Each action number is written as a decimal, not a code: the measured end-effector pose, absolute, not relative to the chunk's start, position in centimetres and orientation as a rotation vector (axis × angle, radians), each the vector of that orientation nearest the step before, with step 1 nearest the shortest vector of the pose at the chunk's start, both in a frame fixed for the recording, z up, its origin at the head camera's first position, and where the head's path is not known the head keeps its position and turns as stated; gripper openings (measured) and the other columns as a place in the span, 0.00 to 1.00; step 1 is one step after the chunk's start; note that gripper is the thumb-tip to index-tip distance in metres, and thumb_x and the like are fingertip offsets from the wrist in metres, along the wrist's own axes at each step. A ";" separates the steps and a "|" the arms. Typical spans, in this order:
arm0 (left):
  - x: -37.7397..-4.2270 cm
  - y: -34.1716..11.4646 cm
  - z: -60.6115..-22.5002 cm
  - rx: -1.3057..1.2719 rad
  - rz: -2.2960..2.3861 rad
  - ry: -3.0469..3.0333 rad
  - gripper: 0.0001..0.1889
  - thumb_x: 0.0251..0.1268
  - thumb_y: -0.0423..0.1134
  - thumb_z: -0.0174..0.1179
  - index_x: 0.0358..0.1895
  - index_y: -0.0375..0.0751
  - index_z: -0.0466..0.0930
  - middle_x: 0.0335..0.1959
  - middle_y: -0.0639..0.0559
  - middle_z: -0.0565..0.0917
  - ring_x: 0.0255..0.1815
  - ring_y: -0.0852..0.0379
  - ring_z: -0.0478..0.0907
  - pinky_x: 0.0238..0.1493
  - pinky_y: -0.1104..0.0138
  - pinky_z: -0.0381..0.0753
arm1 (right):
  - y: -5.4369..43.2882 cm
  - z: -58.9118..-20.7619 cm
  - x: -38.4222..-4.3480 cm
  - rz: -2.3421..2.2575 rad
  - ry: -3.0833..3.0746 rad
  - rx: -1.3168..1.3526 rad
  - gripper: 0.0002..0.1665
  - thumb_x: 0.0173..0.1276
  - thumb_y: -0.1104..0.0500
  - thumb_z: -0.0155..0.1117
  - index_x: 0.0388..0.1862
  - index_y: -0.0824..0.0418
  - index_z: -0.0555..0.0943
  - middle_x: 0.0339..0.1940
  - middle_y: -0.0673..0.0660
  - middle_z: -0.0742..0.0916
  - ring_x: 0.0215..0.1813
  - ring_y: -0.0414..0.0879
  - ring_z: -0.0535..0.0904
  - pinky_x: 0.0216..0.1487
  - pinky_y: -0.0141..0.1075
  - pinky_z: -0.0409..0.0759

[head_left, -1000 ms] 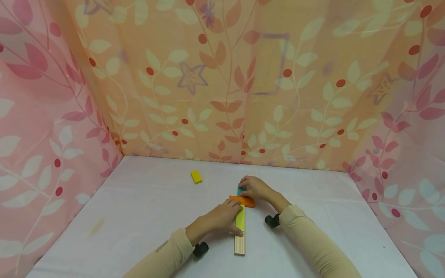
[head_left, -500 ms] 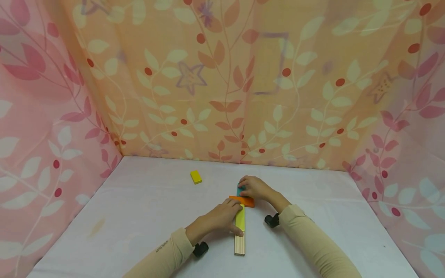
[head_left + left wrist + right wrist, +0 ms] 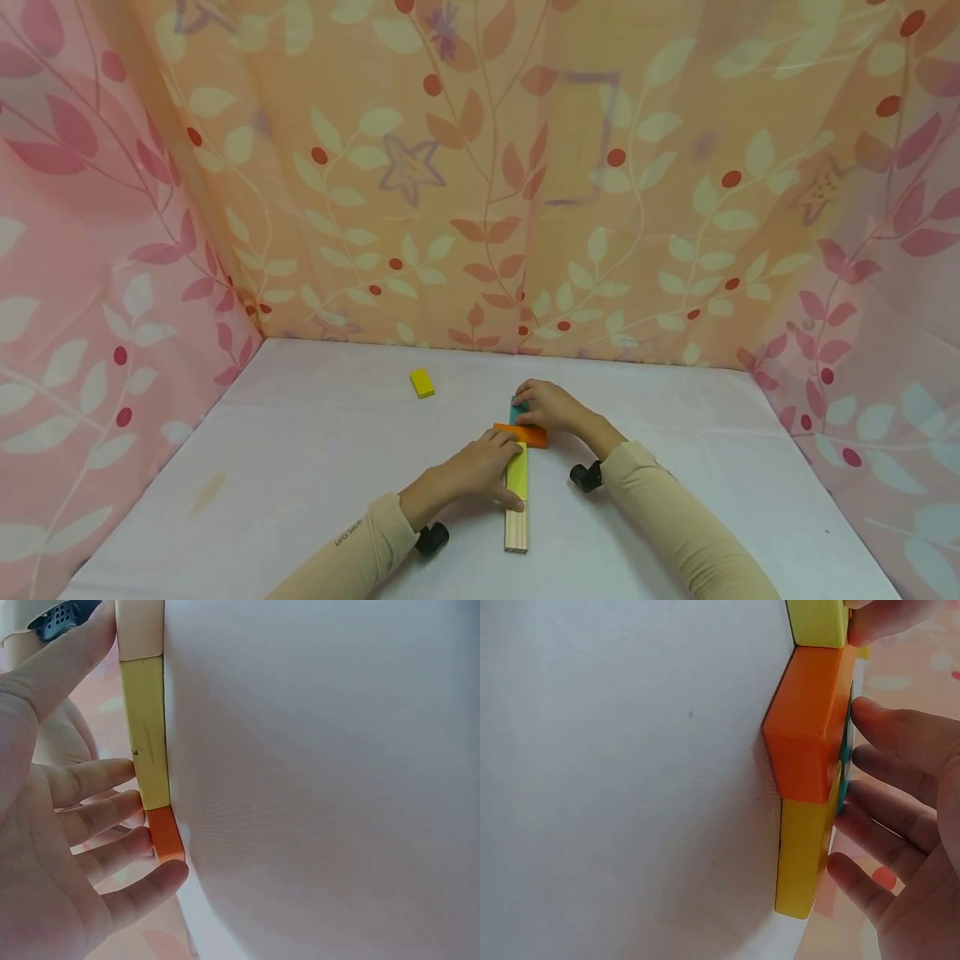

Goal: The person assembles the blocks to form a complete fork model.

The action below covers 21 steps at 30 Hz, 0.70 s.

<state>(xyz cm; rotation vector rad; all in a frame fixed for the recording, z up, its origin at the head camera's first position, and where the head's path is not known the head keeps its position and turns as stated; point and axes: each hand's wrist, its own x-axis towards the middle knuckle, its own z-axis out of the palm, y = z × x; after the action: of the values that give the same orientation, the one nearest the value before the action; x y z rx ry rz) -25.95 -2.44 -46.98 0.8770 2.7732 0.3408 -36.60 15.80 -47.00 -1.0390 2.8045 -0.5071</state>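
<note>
Several wooden blocks lie in a row on the white cloth: a plain wood block (image 3: 516, 535) nearest, then a light yellow block (image 3: 517, 482), an orange block (image 3: 534, 437) set crosswise, and a blue block (image 3: 513, 414) beyond it. A deeper yellow block (image 3: 801, 859) shows against the orange one in the right wrist view; the right hand hides it from the head view. My left hand (image 3: 474, 469) spans the light yellow block, thumb by its joint with the plain one, fairly straight fingers reaching the orange. My right hand (image 3: 553, 408) rests relaxed fingertips over the blue block.
A loose yellow block (image 3: 422, 383) lies toward the back, left of the row. Black wrist cameras sit under the left wrist (image 3: 432, 539) and right wrist (image 3: 587, 477). Floral curtains (image 3: 480, 250) stand behind and at both sides of the white table (image 3: 300, 467).
</note>
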 end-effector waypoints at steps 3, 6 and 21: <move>-26.0 -2.4 -46.9 0.877 0.335 2.775 0.45 0.44 0.67 0.70 0.64 0.45 0.72 0.67 0.53 0.71 0.70 0.51 0.64 0.64 0.51 0.75 | 15.8 -46.9 -36.5 -0.535 2.800 -1.013 0.19 0.63 0.54 0.70 0.48 0.64 0.85 0.53 0.59 0.83 0.56 0.55 0.78 0.64 0.51 0.75; -26.0 -2.4 -46.9 0.876 0.323 2.780 0.45 0.44 0.67 0.70 0.64 0.45 0.72 0.67 0.53 0.71 0.70 0.51 0.65 0.63 0.50 0.75 | 15.8 -46.9 -36.4 -0.563 2.803 -0.991 0.18 0.63 0.55 0.70 0.48 0.64 0.85 0.53 0.59 0.82 0.56 0.55 0.78 0.64 0.51 0.75; -25.7 -2.4 -46.7 0.890 0.280 2.776 0.46 0.46 0.68 0.69 0.68 0.45 0.71 0.69 0.51 0.70 0.71 0.48 0.63 0.67 0.52 0.70 | 16.0 -46.9 -35.5 -0.607 2.823 -0.996 0.17 0.63 0.56 0.70 0.47 0.65 0.86 0.52 0.59 0.83 0.55 0.55 0.78 0.63 0.51 0.76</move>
<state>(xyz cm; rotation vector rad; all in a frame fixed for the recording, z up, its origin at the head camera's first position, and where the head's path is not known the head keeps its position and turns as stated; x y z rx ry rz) -25.71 -2.39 -46.73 0.8895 2.7759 0.2798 -35.49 15.95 -46.93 -0.9964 2.8233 -0.6070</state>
